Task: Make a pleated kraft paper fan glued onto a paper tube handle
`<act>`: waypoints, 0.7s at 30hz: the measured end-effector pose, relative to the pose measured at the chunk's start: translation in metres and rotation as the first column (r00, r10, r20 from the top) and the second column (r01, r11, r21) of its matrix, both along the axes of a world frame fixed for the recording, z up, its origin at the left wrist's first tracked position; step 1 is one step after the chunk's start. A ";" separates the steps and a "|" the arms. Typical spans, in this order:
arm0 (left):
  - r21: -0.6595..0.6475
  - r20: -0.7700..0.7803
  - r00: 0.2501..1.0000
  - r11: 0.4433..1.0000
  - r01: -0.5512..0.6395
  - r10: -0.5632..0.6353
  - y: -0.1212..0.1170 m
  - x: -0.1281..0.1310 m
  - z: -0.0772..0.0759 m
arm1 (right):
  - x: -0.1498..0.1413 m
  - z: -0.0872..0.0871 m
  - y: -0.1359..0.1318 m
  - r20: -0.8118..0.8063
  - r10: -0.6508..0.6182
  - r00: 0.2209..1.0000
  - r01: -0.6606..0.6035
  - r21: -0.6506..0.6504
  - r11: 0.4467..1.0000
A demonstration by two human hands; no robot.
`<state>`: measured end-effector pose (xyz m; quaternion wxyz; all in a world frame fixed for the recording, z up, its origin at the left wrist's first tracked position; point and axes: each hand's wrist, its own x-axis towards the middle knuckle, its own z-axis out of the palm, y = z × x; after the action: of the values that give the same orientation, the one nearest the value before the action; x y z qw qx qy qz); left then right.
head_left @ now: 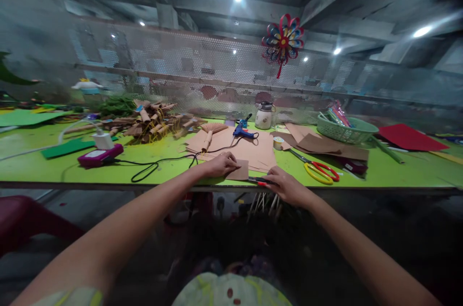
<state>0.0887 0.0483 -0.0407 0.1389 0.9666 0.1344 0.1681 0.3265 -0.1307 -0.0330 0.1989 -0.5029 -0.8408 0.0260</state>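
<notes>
At the front edge of the green table, my left hand (222, 165) has its fingers closed on the left side of a small rectangular piece of brown paper (239, 171). My right hand (287, 186) grips a slim black tool with a red part, which looks like a utility knife (257, 180). Its thin end points left and meets the paper's lower right edge. Behind my hands lie large sheets of brown paper (258, 149). On them rest a blue glue gun (244, 131) and a rolled paper piece with a fanned end (207, 140).
Scissors with red and yellow handles (318, 172) lie to the right. Behind them are brown sheets (318, 144) and a green basket (349, 131). A purple power socket (99, 154) trails black cord leftward of my hands. Rolled paper pieces (155, 125) are heaped behind; a flask (264, 117) stands at the back.
</notes>
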 end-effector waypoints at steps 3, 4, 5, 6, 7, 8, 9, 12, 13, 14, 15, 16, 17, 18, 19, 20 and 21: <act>-0.003 0.008 1.000 1.000 -0.012 0.012 0.003 0.000 -0.003 | -0.005 0.002 0.003 -0.001 0.022 1.000 -0.022 0.004 1.000; -0.004 0.013 1.000 1.000 -0.019 0.019 0.002 0.001 -0.003 | -0.006 0.002 0.003 -0.002 0.029 1.000 -0.029 0.004 1.000; -0.005 0.020 0.999 1.000 -0.028 0.028 0.001 0.001 -0.004 | -0.005 0.003 0.002 -0.003 0.034 0.999 -0.034 0.003 0.999; -0.007 0.028 0.999 0.999 -0.040 0.040 0.000 0.002 -0.005 | -0.004 0.003 0.001 -0.006 0.037 0.999 -0.037 0.001 0.999; -0.009 0.037 0.998 0.999 -0.053 0.054 -0.002 0.003 -0.006 | -0.001 0.003 0.000 -0.010 0.039 0.999 -0.039 -0.006 0.999; -0.012 0.048 0.997 0.998 -0.067 0.068 -0.003 0.003 -0.007 | 0.002 0.002 -0.001 -0.015 0.038 0.999 -0.038 -0.015 0.999; -0.015 0.058 0.995 0.997 -0.079 0.080 -0.005 0.003 -0.007 | 0.005 0.002 -0.003 -0.019 0.036 0.999 -0.036 -0.024 0.999; -0.029 0.071 0.993 0.995 -0.090 0.092 -0.006 0.003 -0.006 | 0.013 0.002 -0.005 -0.024 0.028 0.999 -0.029 -0.040 0.999; -0.035 0.070 0.994 0.996 -0.084 0.087 -0.006 0.002 -0.004 | 0.014 0.002 -0.005 -0.023 0.028 0.999 -0.029 -0.039 0.999; -0.041 0.066 0.995 0.996 -0.075 0.077 -0.006 0.001 -0.002 | 0.014 0.002 -0.004 -0.025 0.028 0.999 -0.029 -0.035 0.999; -0.046 0.061 0.996 0.997 -0.061 0.064 -0.005 -0.001 0.000 | 0.013 0.002 -0.003 -0.029 0.030 0.999 -0.031 -0.029 0.999; -0.051 0.057 0.997 0.998 -0.046 0.049 -0.005 -0.002 0.002 | 0.011 0.002 -0.001 -0.036 0.034 0.999 -0.035 -0.022 0.999; -0.055 0.054 0.998 0.998 -0.030 0.033 -0.004 -0.003 0.004 | 0.008 0.002 0.000 -0.043 0.043 0.998 -0.044 -0.014 0.999; -0.058 0.053 0.998 0.998 -0.016 0.019 -0.004 -0.004 0.006 | 0.005 0.002 0.002 -0.049 0.053 0.997 -0.053 -0.007 0.999; -0.059 0.054 0.998 0.998 -0.005 0.008 -0.004 -0.004 0.007 | 0.002 0.002 0.004 -0.053 0.062 0.997 -0.062 -0.001 0.998; -0.061 0.056 0.998 0.998 0.004 0.000 -0.004 -0.004 0.007 | -0.001 0.002 0.006 -0.054 0.070 0.996 -0.070 0.001 0.998; -0.063 0.058 0.998 0.998 0.009 -0.005 -0.004 -0.004 0.007 | -0.003 0.002 0.008 -0.053 0.077 0.996 -0.077 0.002 0.997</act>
<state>0.0844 0.0442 -0.0333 0.1736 0.9570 0.1320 0.1911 0.3231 -0.1231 -0.0310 0.2200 -0.4694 -0.8539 0.0468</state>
